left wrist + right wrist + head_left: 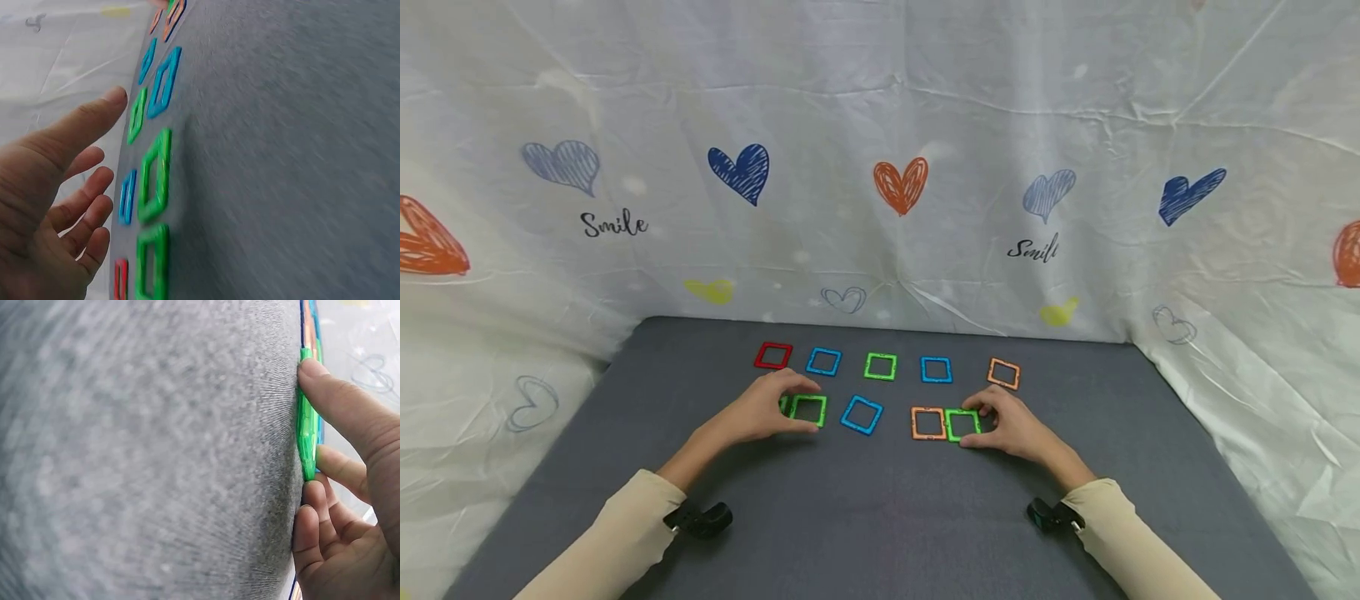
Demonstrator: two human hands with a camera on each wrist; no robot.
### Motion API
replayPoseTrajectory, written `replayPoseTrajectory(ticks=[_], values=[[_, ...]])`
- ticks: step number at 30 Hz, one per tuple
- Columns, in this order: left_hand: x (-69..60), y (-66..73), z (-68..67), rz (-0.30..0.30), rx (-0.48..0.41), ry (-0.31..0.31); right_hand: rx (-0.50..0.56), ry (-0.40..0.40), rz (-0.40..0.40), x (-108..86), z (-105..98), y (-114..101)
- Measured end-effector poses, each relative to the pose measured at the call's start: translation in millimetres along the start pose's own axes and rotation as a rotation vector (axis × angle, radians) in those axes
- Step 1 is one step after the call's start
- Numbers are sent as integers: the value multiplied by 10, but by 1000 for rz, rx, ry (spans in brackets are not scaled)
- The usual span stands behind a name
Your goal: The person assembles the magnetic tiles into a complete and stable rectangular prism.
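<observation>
My right hand (1011, 423) grips a green square frame tile (950, 426) by its edges, thumb on the near side. That tile lies flat and touches an orange square tile (928, 437) on its left. My left hand (758, 408) hovers with fingers and thumb spread around a green square tile (808, 397), apart from it in the left wrist view. Beside that tile is a second green tile (160, 265), partly behind my hand in the head view. A tilted blue tile (857, 428) lies between the two pairs.
Behind runs a row of loose square tiles: red (771, 367), blue (822, 372), green (880, 378), blue (937, 382) and orange (1003, 387). The dark grey table (880, 517) meets a white curtain (820, 100) printed with hearts at its back and sides.
</observation>
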State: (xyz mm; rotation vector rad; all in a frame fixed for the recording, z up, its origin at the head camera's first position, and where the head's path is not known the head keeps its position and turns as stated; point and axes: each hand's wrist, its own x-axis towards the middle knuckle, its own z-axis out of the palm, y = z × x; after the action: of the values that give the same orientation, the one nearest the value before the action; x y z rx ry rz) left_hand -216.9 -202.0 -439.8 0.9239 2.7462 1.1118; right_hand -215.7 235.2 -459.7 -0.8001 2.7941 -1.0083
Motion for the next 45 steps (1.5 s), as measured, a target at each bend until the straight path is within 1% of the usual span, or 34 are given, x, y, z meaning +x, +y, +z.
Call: replayPoseTrajectory(ticks=[3, 6, 9, 13, 16, 19, 21, 27, 34, 39, 42, 45], values=[[-121, -51, -27, 6, -5, 11, 2, 6, -6, -14, 1, 12], [-183, -83, -35, -1, -6, 14, 5, 15, -13, -21, 3, 22], [-197, -107, -20, -1, -15, 11, 6, 18, -18, -24, 6, 30], [-181, -122, 28, 28, -10, 6, 10, 9, -21, -19, 4, 23], [-141, -123, 84, 52, -7, -10, 10, 6, -19, -6, 2, 15], [-78, -118, 139, 62, -18, -25, 8, 5, -9, -3, 4, 15], [-35, -111, 169, 66, -28, -24, 5, 4, -4, -3, 7, 16], [107, -75, 237, 91, -8, -26, 9, 4, -2, -8, 14, 29], [277, -14, 292, 42, 29, -56, 14, 11, -6, -12, 18, 43], [397, 27, 335, 47, 42, -88, 18, 12, -2, -16, 24, 38], [443, 43, 357, 33, 53, -98, 26, 14, -1, -11, 24, 29], [463, 46, 375, 6, 74, -102, 36, 12, 0, -8, 25, 20]])
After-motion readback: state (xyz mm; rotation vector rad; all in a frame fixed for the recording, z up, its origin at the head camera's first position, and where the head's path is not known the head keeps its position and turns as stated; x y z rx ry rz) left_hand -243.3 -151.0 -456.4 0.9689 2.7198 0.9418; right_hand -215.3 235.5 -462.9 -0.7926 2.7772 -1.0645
